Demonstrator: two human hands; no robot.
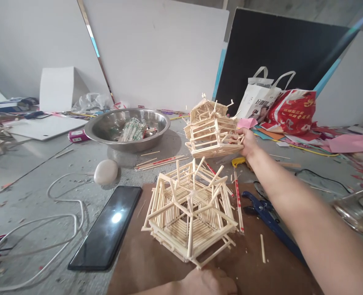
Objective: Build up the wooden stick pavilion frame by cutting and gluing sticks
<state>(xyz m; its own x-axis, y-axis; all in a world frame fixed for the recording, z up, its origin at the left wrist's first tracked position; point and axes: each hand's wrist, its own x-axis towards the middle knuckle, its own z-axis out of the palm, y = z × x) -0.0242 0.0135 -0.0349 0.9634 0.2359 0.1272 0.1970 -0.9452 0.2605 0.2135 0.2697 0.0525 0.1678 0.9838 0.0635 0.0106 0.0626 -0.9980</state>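
Note:
A hexagonal frame built from thin wooden sticks (190, 221), with spokes and upright sticks on top, rests on a brown mat (128, 262). Beyond it, my right hand (247, 141) grips the right side of a tiered stick pavilion model (213, 133), its fingers partly behind the model. The pavilion has a layered, roof-like top with a few sticks poking out. At the bottom edge, my left hand (210, 282) is low on the mat by the front of the hexagonal frame. Its fingers are largely hidden, and whether it touches the frame is unclear.
A phone (106, 227), white cable (76, 205) and pale rounded object (106, 172) lie left. Blue-handled pliers (269, 221) and a yellow tool (238, 162) are right. Behind stand a steel basin (104, 137) with wrapped sticks, a white bag (258, 94) and red bag (295, 112).

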